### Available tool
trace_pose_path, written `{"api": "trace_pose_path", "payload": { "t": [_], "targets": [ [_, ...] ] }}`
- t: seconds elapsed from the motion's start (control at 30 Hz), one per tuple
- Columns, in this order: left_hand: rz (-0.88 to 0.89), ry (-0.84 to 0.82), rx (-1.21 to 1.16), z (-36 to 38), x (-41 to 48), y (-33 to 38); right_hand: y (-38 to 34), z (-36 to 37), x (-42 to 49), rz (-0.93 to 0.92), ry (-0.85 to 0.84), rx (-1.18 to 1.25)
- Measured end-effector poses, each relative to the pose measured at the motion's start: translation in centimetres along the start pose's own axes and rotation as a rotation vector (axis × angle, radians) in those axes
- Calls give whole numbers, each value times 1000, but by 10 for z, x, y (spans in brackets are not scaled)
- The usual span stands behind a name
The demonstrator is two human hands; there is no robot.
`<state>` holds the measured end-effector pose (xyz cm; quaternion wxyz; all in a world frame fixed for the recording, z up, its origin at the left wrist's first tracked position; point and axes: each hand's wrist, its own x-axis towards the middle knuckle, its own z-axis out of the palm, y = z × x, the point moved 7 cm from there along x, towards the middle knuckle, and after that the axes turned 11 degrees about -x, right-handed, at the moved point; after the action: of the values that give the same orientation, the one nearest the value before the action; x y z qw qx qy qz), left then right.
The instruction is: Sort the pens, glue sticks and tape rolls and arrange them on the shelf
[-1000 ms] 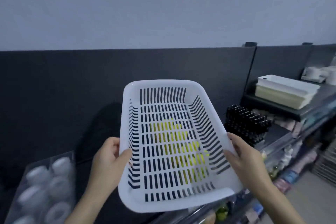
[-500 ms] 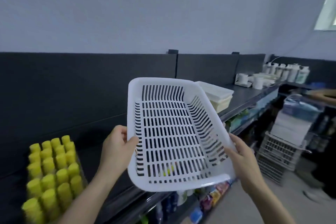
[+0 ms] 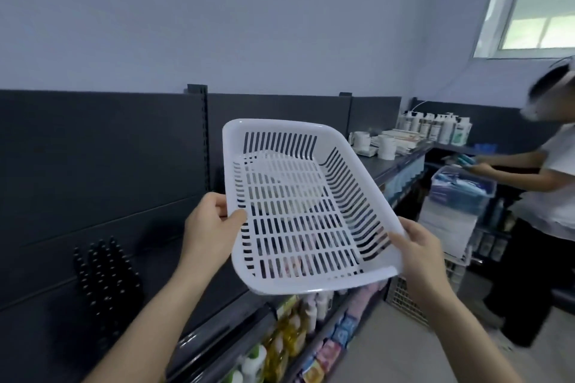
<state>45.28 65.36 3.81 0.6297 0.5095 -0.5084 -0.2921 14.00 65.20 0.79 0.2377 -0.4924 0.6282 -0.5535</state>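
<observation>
Empty basket (image 3: 280,126) is held tilted.
Rims are pinched in left hand (image 3: 211,227) & right hand (image 3: 417,246) grips; pens (image 3: 105,277) left of basket may be toppled if it's swung.

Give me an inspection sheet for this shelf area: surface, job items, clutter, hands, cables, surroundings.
Surface: dark shelf, goods along it.
Job's things: black pens standing in a block on the shelf at left; white basket held tilted in the air, empty.
Clutter: white bottles at the far end; white cylinders beside them, rolls or cups, cannot tell.
Hands: left hand grips the basket's left rim, thumb inside; right hand grips its near right corner.
Cables: nothing seen.
Surroundings: yellow bottles on a lower shelf; another person at right; window above.
</observation>
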Motion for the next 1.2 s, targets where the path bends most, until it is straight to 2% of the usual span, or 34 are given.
{"api": "trace_pose_path", "payload": {
  "t": [0.23,0.33,0.43,0.53,0.63,0.73,0.9,1.07,1.2],
  "targets": [
    [59,-103,-127,119,99,8,6,-21,157,-8,59,27],
    [57,-171,-99,165,129,-1,17,-30,218,-2,93,52],
    [79,-151,96,190,152,-28,38,-31,287,16,118,25],
    [97,-163,447,211,163,-55,58,-18,358,26,101,28],
    [96,-155,812,234,166,-75,74,8,421,8,27,11],
    [76,-58,1077,252,163,-82,89,42,471,15,-125,-25],
    [-18,122,1077,253,160,-93,123,96,532,66,-348,-51],
    [47,201,1173,242,159,-104,141,126,562,25,-435,-126],
    [-26,230,1156,245,166,-100,149,147,556,-16,-488,-198]
  ]
}}
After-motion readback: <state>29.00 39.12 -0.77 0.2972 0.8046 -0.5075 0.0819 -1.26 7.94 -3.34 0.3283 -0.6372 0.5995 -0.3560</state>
